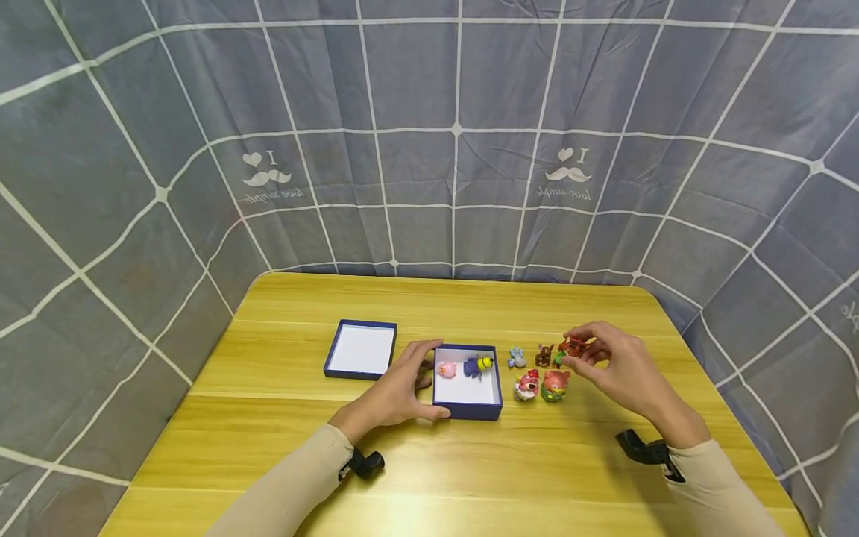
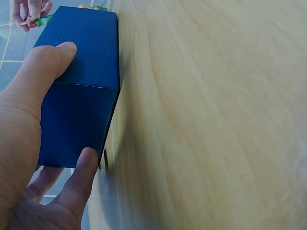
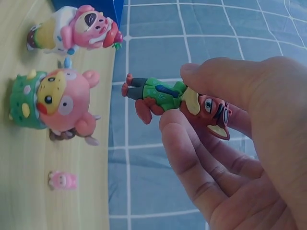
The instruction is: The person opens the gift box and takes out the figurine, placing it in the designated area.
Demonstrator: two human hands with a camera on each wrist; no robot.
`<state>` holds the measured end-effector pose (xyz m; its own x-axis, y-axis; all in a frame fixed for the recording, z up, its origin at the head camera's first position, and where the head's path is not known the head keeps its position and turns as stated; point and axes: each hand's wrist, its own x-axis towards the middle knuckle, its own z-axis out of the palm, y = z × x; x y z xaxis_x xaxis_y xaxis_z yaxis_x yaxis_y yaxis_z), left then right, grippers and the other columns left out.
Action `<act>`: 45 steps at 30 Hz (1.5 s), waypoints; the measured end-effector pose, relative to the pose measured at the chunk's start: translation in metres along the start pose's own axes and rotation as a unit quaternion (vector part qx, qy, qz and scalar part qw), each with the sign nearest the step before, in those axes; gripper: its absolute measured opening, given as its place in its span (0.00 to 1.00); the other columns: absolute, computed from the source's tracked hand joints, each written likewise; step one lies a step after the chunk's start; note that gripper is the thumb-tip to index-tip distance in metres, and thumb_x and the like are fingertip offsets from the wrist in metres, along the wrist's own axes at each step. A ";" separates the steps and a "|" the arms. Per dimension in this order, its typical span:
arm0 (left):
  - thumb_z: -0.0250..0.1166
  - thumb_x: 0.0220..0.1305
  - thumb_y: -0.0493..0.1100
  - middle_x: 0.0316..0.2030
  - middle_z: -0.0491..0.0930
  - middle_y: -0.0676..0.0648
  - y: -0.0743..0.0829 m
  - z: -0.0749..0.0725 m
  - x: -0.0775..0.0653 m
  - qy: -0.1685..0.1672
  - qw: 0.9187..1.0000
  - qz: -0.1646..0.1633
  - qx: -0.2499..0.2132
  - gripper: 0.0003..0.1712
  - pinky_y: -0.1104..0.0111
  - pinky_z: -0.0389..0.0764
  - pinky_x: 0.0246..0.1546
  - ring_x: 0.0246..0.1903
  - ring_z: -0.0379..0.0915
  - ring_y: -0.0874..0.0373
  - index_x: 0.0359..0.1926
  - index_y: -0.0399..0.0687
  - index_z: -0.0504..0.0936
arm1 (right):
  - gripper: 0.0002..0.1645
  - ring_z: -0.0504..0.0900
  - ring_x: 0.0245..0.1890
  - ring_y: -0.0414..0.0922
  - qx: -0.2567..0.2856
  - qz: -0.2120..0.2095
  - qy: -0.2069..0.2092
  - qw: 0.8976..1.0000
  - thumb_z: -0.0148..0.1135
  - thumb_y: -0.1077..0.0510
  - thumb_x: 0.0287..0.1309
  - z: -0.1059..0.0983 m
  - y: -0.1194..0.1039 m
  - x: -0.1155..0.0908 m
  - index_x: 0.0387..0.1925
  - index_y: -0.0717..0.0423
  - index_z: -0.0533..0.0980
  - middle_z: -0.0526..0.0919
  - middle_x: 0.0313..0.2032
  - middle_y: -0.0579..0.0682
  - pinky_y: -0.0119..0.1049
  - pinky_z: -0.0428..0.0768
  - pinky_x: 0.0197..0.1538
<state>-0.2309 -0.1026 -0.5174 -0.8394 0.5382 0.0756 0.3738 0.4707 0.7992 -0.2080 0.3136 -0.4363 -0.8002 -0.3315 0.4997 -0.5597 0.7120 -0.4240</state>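
Observation:
My left hand (image 1: 400,385) grips the dark blue box (image 1: 466,411), thumb on its front wall and fingers along its left side. Inside the box lie a small pink figurine (image 1: 447,370) and a dark blue figurine with a yellow top (image 1: 476,365). My right hand (image 1: 620,365) pinches a fox figurine (image 3: 163,96) by its head between thumb and fingers. It wears a green shirt and a dark tie, and it is above the table in the right wrist view.
Right of the box stand a pink bear figurine (image 1: 526,385), a pink-hooded figurine with a green body (image 1: 555,385), a grey-blue figurine (image 1: 517,357) and a brown one (image 1: 544,355). A tiny pink figurine (image 3: 62,180) shows in the right wrist view. The box lid (image 1: 362,348) lies at left.

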 end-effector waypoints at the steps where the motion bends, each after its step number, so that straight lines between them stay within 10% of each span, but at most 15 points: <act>1: 0.93 0.61 0.54 0.88 0.61 0.43 0.000 0.000 0.000 0.000 1.000 0.001 -0.004 0.73 0.60 0.84 0.80 0.79 0.76 0.48 0.94 0.52 0.56 | 0.25 0.88 0.33 0.33 -0.002 0.000 0.003 1.000 0.90 0.65 0.60 0.000 0.001 -0.001 0.57 0.57 0.89 0.94 0.43 0.48 0.24 0.88 0.37; 36: 0.93 0.62 0.53 0.87 0.62 0.42 -0.002 0.004 0.001 -0.002 1.000 0.003 -0.006 0.73 0.62 0.85 0.79 0.79 0.76 0.47 0.94 0.50 0.55 | 0.23 0.84 0.32 0.25 -0.029 0.047 0.004 0.998 0.90 0.70 0.56 -0.001 0.049 -0.032 0.52 0.60 0.90 0.96 0.40 0.51 0.22 0.86 0.34; 45: 0.93 0.61 0.51 0.87 0.61 0.42 -0.001 0.003 0.002 -0.003 1.000 -0.001 -0.012 0.73 0.65 0.84 0.79 0.79 0.76 0.47 0.95 0.51 0.55 | 0.22 0.88 0.36 0.29 0.003 0.104 -0.048 0.993 0.86 0.70 0.61 0.010 0.051 -0.043 0.55 0.60 0.90 0.95 0.47 0.56 0.28 0.91 0.40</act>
<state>-0.2315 -0.1001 -0.5195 -0.8370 0.5426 0.0707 0.3636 0.4550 0.8129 -0.2037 0.3578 -0.4872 -0.9155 -0.2357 0.3261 -0.3811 0.7678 -0.5150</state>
